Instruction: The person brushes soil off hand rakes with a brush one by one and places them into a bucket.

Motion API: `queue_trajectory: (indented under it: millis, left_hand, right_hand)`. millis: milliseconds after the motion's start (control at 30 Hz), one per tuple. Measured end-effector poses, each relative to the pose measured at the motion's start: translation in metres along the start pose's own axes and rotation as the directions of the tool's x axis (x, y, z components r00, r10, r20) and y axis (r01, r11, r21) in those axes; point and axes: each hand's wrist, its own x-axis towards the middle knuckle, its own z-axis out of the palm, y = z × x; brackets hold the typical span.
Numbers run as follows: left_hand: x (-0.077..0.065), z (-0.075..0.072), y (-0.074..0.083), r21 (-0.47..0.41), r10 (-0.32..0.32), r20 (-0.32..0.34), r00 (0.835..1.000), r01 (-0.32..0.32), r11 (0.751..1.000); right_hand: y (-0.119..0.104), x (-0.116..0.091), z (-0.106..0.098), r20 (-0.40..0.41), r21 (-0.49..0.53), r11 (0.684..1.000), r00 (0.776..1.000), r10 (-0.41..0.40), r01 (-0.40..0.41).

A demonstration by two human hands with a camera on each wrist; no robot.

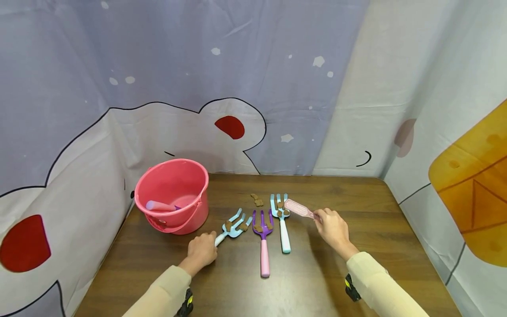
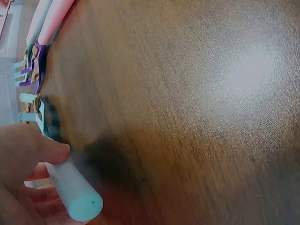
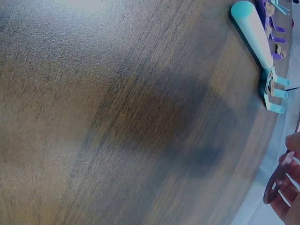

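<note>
We took pink-handled purple plastic-looking fork (image 1: 264, 248) on brown wood-grain table (image 1: 301, 286) as clock centre. Our left hand (image 1: 202, 250), 9 o'clock, clamped on white handle of light-blue fork (image 1: 234, 232) at 10, brown lumps (image 1: 228, 225) on its head; pink bucket (image 1: 200, 210) stood farther out at 10. Our right hand (image 1: 332, 226), 3 o'clock, pinched flat pale-pink tool (image 1: 299, 208), head near second light-blue fork (image 1: 283, 229) at 2; contact, we couldn't tell. Best, we judged: fork level so lumps stayed, tool clear of tines.
</note>
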Motion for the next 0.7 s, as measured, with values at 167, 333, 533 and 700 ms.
queue_trajectory:
  millis: [167,333,533,700]
  left_hand:
    - [0.002,-0.003,-0.002,0.005,0.009,-0.028,1.000,-0.009,1.000]
    - [0.006,-0.008,-0.001,0.004,0.012,-0.044,0.999,-0.012,1.000]
    - [0.011,-0.014,0.006,-0.006,0.033,-0.074,0.997,-0.033,0.999]
    - [0.015,-0.015,0.014,0.003,0.060,-0.076,0.995,-0.060,0.998]
  right_hand:
    - [-0.001,0.000,0.001,0.002,-0.003,1.000,1.000,-0.004,0.004]
    - [-0.002,0.000,0.003,0.001,-0.002,1.000,1.000,-0.007,0.007]
    - [-0.007,0.001,0.005,-0.001,0.013,1.000,1.000,-0.002,0.002]
    - [-0.014,0.001,0.006,-0.011,0.024,0.999,1.000,-0.021,0.021]
